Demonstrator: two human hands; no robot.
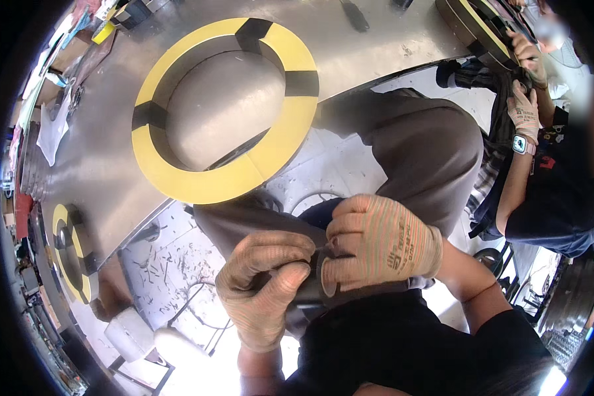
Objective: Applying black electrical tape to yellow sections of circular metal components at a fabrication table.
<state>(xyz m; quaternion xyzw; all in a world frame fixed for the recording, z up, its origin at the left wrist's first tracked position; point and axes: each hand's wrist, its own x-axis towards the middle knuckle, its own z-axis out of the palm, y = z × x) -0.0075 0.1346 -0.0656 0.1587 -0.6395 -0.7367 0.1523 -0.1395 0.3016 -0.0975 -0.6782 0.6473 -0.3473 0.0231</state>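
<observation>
While curled together, gloved hands: left [265, 280], right [376, 243], gripping a dark object [308, 290].

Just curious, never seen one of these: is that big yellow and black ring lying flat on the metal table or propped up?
Lying flat: the ring rests on the table, whose bare metal shows through its centre.

One head-worn fisheye view, looking steeply down from just above the person's chest; the gloved left hand [265, 285] and right hand [376, 241] sit very close below, the metal desk [99, 165] curving away toward the upper-left rim.
</observation>
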